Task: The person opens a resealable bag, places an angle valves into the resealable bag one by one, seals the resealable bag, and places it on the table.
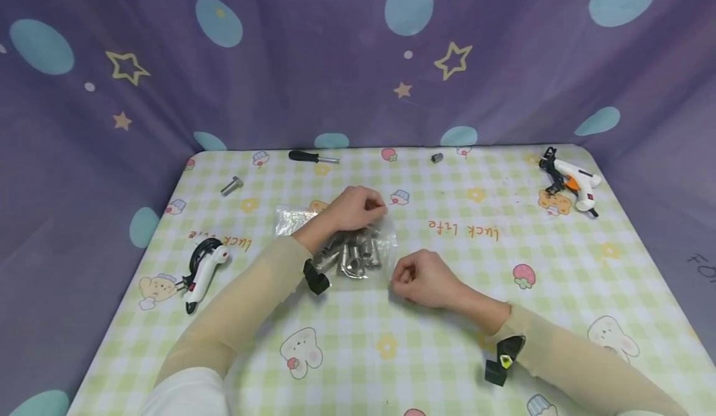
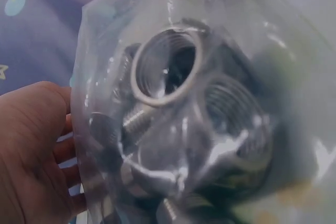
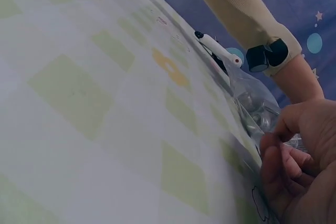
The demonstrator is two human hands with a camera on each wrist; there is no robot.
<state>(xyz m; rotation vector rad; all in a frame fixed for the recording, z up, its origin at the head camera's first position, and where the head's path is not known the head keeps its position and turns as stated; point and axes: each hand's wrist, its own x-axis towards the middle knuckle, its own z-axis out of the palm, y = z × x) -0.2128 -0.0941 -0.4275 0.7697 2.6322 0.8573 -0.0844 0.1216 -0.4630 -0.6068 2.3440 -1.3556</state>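
Note:
A clear plastic bag (image 1: 358, 260) of metal parts lies in the middle of the table. Threaded metal sleeves (image 2: 167, 66) and what look like bolts show through the film in the left wrist view. At the bag's far right corner, my left hand (image 1: 355, 208) pinches its edge between thumb and fingers. My right hand (image 1: 427, 279) pinches the near right corner, fingers curled. Close up in the right wrist view, the right hand's fingertips (image 3: 270, 142) meet beside the bag (image 3: 254, 100). Film hides part of the contents.
A white glue gun (image 1: 204, 276) with coiled cable lies at left, another glue gun (image 1: 578, 183) at far right. Along the back are a screwdriver (image 1: 313, 157) and a small metal sleeve (image 1: 437, 158). A bolt (image 1: 232, 186) lies at the back left.

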